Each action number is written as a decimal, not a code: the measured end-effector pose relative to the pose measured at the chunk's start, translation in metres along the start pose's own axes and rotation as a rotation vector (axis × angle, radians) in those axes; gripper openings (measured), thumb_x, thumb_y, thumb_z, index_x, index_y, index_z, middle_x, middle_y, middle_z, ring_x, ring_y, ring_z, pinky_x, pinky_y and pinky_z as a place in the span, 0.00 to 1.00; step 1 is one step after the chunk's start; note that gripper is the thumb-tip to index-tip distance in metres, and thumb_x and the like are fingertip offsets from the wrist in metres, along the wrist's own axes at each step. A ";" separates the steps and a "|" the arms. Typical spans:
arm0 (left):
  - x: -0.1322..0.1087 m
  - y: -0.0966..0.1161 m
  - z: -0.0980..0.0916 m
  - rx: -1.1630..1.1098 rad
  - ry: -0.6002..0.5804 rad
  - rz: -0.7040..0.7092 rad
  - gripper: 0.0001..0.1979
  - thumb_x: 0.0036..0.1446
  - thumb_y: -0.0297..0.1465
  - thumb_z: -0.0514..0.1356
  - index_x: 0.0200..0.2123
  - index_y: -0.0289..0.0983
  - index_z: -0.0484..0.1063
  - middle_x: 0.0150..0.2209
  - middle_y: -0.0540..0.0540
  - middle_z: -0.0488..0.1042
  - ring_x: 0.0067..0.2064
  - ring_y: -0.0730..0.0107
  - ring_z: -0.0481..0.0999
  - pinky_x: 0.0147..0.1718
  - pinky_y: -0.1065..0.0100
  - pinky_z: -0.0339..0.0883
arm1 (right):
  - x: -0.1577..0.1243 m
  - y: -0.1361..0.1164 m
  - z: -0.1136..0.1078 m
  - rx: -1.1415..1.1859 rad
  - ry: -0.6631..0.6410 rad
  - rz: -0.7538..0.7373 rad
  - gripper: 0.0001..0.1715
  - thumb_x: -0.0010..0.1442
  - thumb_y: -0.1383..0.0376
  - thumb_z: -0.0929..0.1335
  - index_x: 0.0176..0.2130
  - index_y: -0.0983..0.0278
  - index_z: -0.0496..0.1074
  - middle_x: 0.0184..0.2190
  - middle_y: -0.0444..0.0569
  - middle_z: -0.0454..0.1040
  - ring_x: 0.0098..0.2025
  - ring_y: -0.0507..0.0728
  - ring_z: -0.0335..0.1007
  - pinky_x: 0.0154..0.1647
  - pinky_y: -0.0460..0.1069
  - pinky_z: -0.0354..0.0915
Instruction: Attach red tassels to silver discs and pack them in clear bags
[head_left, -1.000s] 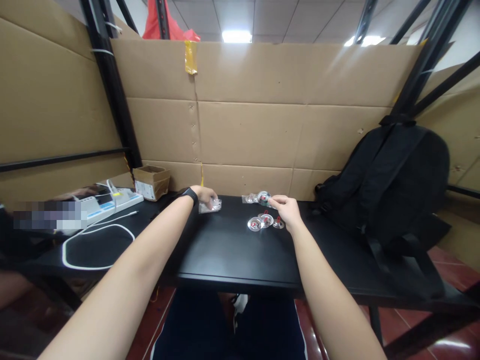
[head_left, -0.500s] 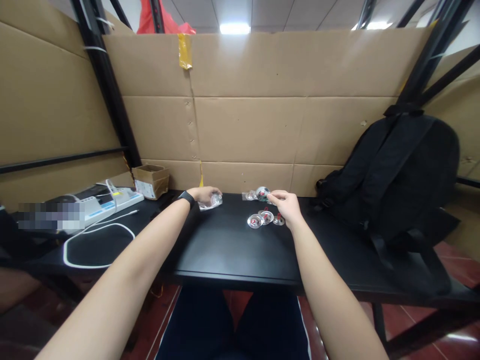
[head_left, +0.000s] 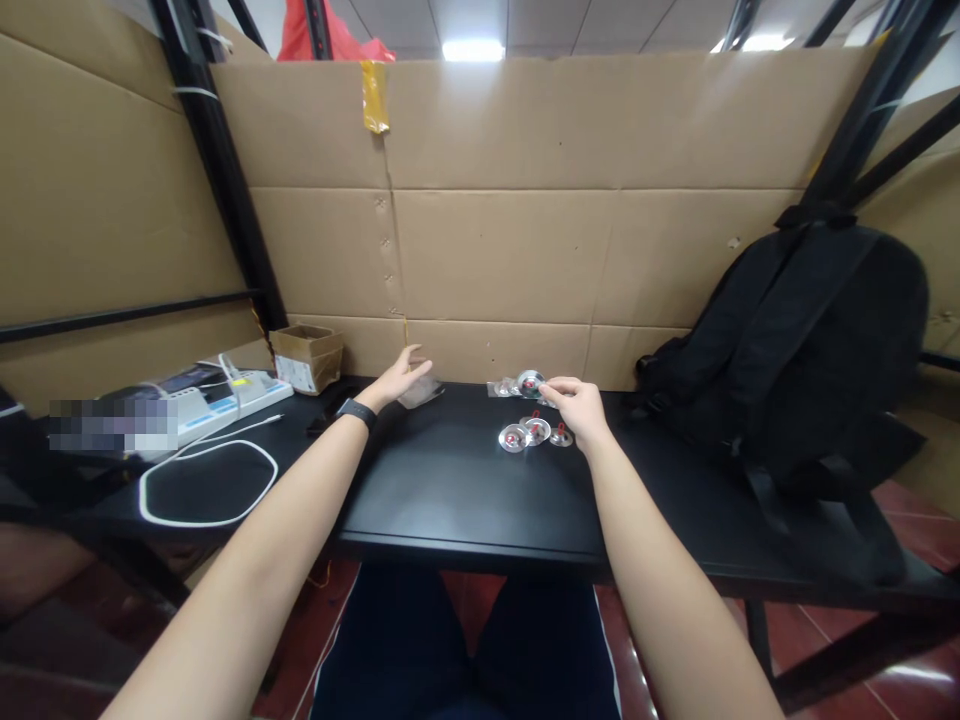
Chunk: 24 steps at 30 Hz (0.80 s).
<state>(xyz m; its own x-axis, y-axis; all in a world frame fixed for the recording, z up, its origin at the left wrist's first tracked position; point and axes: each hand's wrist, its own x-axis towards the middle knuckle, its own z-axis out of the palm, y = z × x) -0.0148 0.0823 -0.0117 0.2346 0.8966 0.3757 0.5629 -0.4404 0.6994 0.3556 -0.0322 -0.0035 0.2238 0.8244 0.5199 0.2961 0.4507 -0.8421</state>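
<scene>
My right hand (head_left: 577, 408) pinches a shiny silver finger cymbal (head_left: 530, 383) with a red centre, holding it at the back of the black table. Beneath it and to the left lie small pieces in clear plastic wrap (head_left: 500, 388), partly hidden. Nearer to me a group of silver finger cymbals (head_left: 514, 438) with red loops rests on the tabletop. My left hand (head_left: 403, 376) is open, fingers spread, and appears to hold nothing. Just beside and below its fingers lies a clear plastic bag (head_left: 421, 393), its contents unclear.
A black backpack (head_left: 817, 350) stands on the right of the table (head_left: 465, 500). On the left are a small open cardboard box (head_left: 307, 358), a white power strip (head_left: 240, 402) and a looped white cable (head_left: 206, 522). A cardboard wall (head_left: 487, 250) closes off the back.
My left hand has let go of the clear plastic bag, risen slightly and spread its fingers. My right hand still holds the cymbal in about the same place.
</scene>
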 end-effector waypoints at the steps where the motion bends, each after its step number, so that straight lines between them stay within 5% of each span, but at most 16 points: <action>1: -0.004 -0.004 -0.002 -0.049 -0.023 0.014 0.37 0.62 0.45 0.53 0.68 0.41 0.40 0.64 0.32 0.62 0.55 0.59 0.74 0.53 0.57 0.68 | 0.000 0.000 0.000 -0.005 -0.001 0.001 0.21 0.44 0.50 0.77 0.30 0.65 0.81 0.39 0.56 0.80 0.41 0.63 0.76 0.41 0.54 0.69; 5: -0.027 -0.013 -0.009 -0.013 -0.201 0.052 0.49 0.49 0.30 0.62 0.69 0.42 0.37 0.67 0.30 0.57 0.57 0.58 0.73 0.52 0.59 0.69 | 0.000 0.000 -0.002 -0.016 -0.008 -0.006 0.21 0.45 0.50 0.77 0.30 0.65 0.81 0.40 0.56 0.80 0.42 0.63 0.75 0.42 0.54 0.68; 8: -0.038 -0.010 -0.011 0.194 -0.241 0.047 0.55 0.41 0.25 0.65 0.70 0.41 0.40 0.62 0.33 0.66 0.54 0.57 0.75 0.53 0.60 0.68 | -0.001 -0.001 -0.002 -0.026 -0.006 -0.020 0.21 0.45 0.50 0.77 0.29 0.65 0.81 0.39 0.56 0.80 0.43 0.64 0.75 0.44 0.55 0.68; 12: -0.039 -0.005 -0.011 0.367 -0.240 0.024 0.49 0.40 0.24 0.65 0.67 0.38 0.53 0.49 0.40 0.77 0.48 0.58 0.78 0.49 0.64 0.70 | -0.002 -0.005 -0.002 -0.026 -0.003 0.000 0.23 0.44 0.49 0.77 0.29 0.65 0.80 0.39 0.56 0.80 0.42 0.64 0.75 0.43 0.54 0.68; 16: -0.037 -0.005 -0.012 0.224 -0.264 0.024 0.60 0.41 0.24 0.65 0.71 0.40 0.33 0.43 0.44 0.79 0.40 0.64 0.80 0.43 0.64 0.72 | -0.003 -0.006 -0.001 -0.029 -0.002 0.020 0.24 0.43 0.48 0.77 0.31 0.66 0.81 0.38 0.57 0.80 0.40 0.63 0.76 0.41 0.54 0.68; 19: -0.037 -0.001 -0.016 0.211 -0.329 0.046 0.61 0.41 0.27 0.67 0.71 0.42 0.31 0.40 0.47 0.79 0.36 0.66 0.80 0.41 0.64 0.72 | -0.002 -0.004 -0.001 -0.025 -0.001 0.013 0.24 0.43 0.49 0.77 0.30 0.66 0.81 0.39 0.56 0.80 0.41 0.63 0.75 0.41 0.54 0.69; 24: -0.032 0.007 -0.023 0.426 -0.252 0.074 0.65 0.34 0.36 0.72 0.71 0.41 0.37 0.54 0.39 0.73 0.52 0.53 0.75 0.51 0.59 0.67 | -0.001 0.001 0.000 -0.009 0.005 0.009 0.19 0.44 0.52 0.77 0.29 0.65 0.81 0.38 0.55 0.80 0.42 0.63 0.76 0.43 0.54 0.68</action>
<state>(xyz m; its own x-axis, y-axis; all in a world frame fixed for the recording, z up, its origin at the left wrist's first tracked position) -0.0361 0.0499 -0.0050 0.4410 0.8702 0.2199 0.7987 -0.4922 0.3462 0.3557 -0.0324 -0.0044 0.2312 0.8264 0.5134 0.3023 0.4406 -0.8453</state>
